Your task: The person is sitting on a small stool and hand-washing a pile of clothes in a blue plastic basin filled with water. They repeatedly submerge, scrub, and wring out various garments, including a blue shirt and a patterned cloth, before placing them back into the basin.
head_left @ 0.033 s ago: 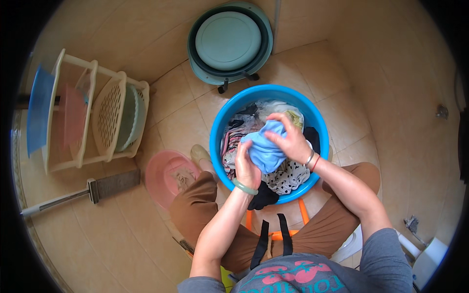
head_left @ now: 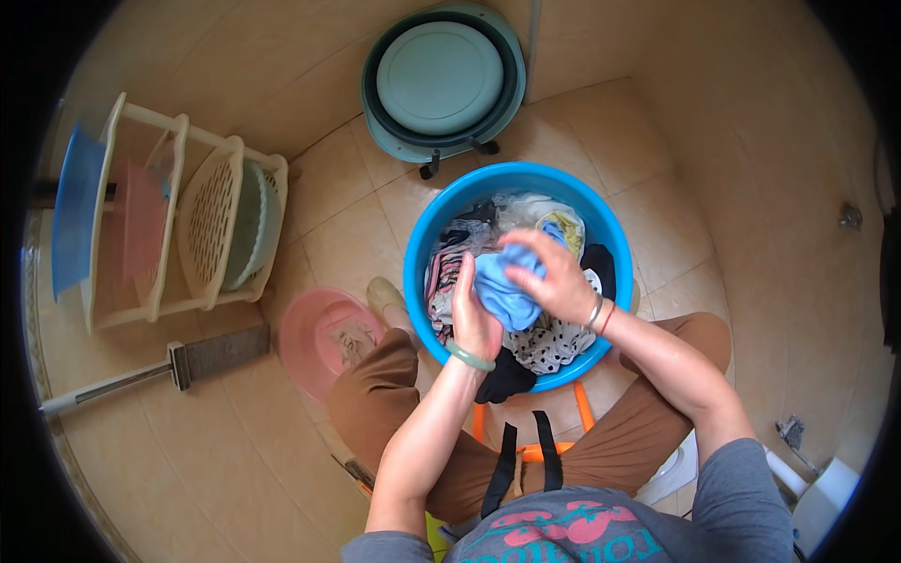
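A light blue cloth (head_left: 505, 298) is bunched between my two hands over the blue basin; folds hide what kind of garment it is. My left hand (head_left: 472, 308), with a green bangle at the wrist, supports its left side, fingers extended upward along it. Curled over the cloth from the right is my right hand (head_left: 556, 281), slightly blurred, wearing a silver bangle and red string. Below them the round blue basin (head_left: 612, 222) holds piled laundry: a striped cloth (head_left: 445, 279), a white cloth with black dots (head_left: 552, 345), and a black piece (head_left: 508, 377) by the near rim.
At my left foot sits a pink basin (head_left: 302, 342) with light-coloured contents. A cream rack (head_left: 208, 225) holding basins stands at left, near a flat mop (head_left: 221, 358). Folded green basins (head_left: 441, 80) lean against the far wall. Orange stool legs (head_left: 584, 405) show between my knees.
My right hand has shifted slightly left and lower over the light blue cloth, which is more bunched. A bit of blue now shows behind that hand, by the yellowish cloth.
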Motion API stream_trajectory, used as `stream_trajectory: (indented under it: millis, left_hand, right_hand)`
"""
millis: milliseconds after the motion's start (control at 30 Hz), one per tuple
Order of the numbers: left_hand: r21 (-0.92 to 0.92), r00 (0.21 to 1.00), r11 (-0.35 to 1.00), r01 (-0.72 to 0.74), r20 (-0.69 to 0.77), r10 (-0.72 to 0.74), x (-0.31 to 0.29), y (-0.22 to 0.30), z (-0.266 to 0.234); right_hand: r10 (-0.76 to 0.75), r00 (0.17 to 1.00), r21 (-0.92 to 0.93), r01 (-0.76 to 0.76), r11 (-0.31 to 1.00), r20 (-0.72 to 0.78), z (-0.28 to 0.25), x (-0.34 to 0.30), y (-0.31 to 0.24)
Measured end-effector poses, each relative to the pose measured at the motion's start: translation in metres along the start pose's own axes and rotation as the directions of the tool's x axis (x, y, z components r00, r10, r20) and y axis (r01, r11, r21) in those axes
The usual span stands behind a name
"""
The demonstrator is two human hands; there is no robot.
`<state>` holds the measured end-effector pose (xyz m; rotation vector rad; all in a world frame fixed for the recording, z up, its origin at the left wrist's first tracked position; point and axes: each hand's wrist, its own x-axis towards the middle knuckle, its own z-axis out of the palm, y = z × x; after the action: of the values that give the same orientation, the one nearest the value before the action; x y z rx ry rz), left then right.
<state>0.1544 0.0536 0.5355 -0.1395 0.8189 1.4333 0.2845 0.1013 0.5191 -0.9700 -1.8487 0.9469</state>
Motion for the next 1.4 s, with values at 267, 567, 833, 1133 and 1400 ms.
stream_trajectory:
  millis: [267, 567, 833, 1133, 1400]
  left_hand:
    - [0.426, 0.935, 0.888, -0.173, -0.211, 0.284, 0.018, -0.062, 0.004]
    - [0.864, 0.955, 0.483, -0.143, -0.007, 0.296, 0.057, -0.064, -0.072]
    - [0.444, 0.926, 0.891, 0.098, -0.369, 0.082, 0.025, -0.097, -0.031]
    - [0.283, 0.898, 0.959, 0.012, -0.425, 0.114, 0.031, -0.09, -0.008]
    - [0.345, 0.953, 0.903, -0.258, -0.066, 0.297, 0.048, -0.093, -0.088]
  right_hand:
    - [-0.127, 0.991, -0.117, 0.131, 0.985, 0.042, 0.006, -0.012, 0.017]
    - [-0.375, 0.911, -0.336, 0.411, 0.847, 0.169, 0.005, -0.041, -0.011]
    - [0.157, 0.983, -0.535, -0.083, 0.841, 0.094, -0.001, -0.033, 0.06]
    - [-0.133, 0.983, -0.359, 0.17, 0.918, 0.126, 0.0, -0.029, 0.045]
    - [-0.337, 0.935, -0.308, 0.355, 0.882, 0.113, 0.018, -0.045, -0.013]
